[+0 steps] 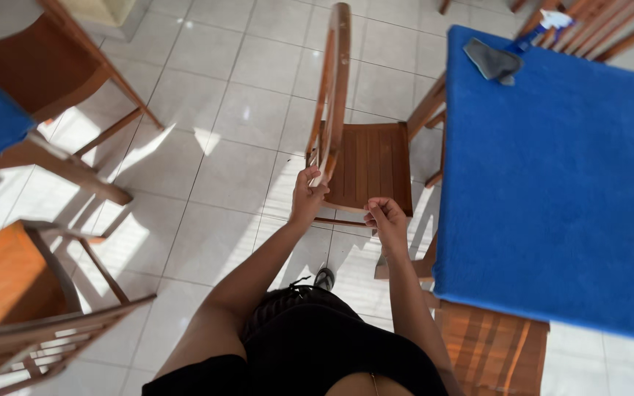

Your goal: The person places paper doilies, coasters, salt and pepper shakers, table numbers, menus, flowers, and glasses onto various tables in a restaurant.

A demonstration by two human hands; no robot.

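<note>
Fingers of the left hand curl around the backrest frame of a wooden chair, gripping it. Reddish-brown with a slatted seat and a tall, narrow back seen nearly edge-on, this chair stands on the pale tiled floor just beside the left edge of a table under a blue tablecloth. Right hand hovers at the seat's front edge, fingers folded into a loose fist, holding nothing visible.

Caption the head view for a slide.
Left hand grips a wooden chair beside a blue-covered table.
</note>
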